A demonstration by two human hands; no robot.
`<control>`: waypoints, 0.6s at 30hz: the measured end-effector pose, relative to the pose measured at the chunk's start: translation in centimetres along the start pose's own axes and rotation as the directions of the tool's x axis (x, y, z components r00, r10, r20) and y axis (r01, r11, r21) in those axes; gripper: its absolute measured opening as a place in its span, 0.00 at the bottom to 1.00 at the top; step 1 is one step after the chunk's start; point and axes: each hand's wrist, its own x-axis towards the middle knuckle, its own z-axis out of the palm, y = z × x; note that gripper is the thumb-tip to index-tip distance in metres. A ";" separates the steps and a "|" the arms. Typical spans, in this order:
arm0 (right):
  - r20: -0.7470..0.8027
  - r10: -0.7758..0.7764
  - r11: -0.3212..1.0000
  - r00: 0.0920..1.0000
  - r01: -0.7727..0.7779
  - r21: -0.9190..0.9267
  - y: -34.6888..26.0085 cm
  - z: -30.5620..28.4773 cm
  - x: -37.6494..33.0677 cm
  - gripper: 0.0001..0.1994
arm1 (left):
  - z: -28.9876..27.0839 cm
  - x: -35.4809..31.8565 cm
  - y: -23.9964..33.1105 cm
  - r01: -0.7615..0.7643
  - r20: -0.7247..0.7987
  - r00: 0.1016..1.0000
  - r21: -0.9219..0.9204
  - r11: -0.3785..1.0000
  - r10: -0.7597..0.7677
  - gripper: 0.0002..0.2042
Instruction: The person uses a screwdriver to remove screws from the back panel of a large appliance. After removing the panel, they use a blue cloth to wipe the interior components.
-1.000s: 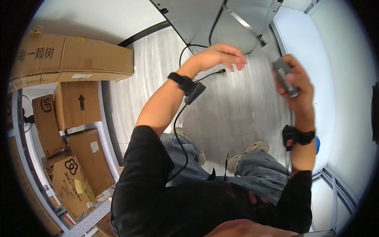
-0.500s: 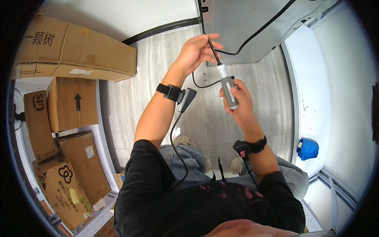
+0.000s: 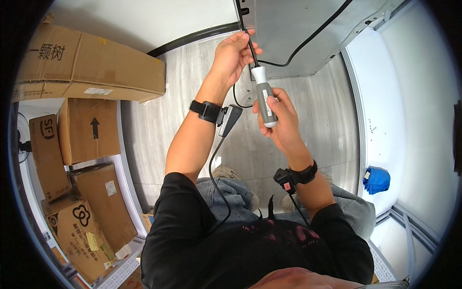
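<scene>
underfoot, pale grey plank floor (image 3: 154, 130)

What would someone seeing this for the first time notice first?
At top centre, the right hand grips a grey and white screwdriver, its shaft aimed up at a grey metal panel, while the left hand pinches the shaft near the tip. Brown cardboard boxes pile up along the left.

Pale grey wood-grain floor (image 3: 144, 139), white wall (image 3: 144, 19) with dark skirting (image 3: 192, 36), stacked brown cardboard boxes (image 3: 91, 67) along the left, white panel (image 3: 385, 111) on the right, crumpled blue cloth (image 3: 377, 179) beside it, bright even light
</scene>
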 end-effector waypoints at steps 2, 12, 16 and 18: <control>0.005 0.015 1.000 1.000 -0.015 0.027 0.0 0.1 -0.1 0.12 | 0.0 0.0 -0.2 -0.009 0.014 1.000 -0.006 1.000 0.009 0.14; -0.020 0.012 1.000 1.000 -0.011 0.028 -0.4 0.7 -0.3 0.12 | 0.7 -0.2 -0.2 -0.021 -0.019 1.000 -0.015 1.000 0.021 0.11; -0.011 0.056 0.997 0.998 -0.055 0.046 -1.0 0.7 -0.3 0.13 | 0.6 -0.1 -0.2 -0.033 -0.026 0.999 -0.023 0.999 0.032 0.11; -0.005 0.078 0.996 0.997 -0.078 0.034 -1.7 1.1 -0.5 0.13 | 0.8 -0.2 -0.2 -0.030 -0.049 0.998 0.001 1.000 0.030 0.11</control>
